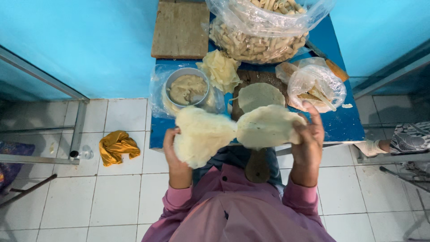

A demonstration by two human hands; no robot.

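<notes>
Fingers (169,142) of left hand (176,163) curled around edge of stack of thin pale wrappers (201,134), gripped from below. Fingers (313,117) of right hand (309,143) closed on single round wrapper (268,126), peeled partly away from stack, both held above near edge of blue table (342,123). Beyond: another flat wrapper (260,96) on wooden board (251,78), metal bowl of filling (187,87), clear bag of finished rolls (257,40).

left hand (175,154) raised at chest height, fingers curled in a grip, right hand (309,134) level with it, fingers spread upward, pink-sleeved forearms bent inward
</notes>
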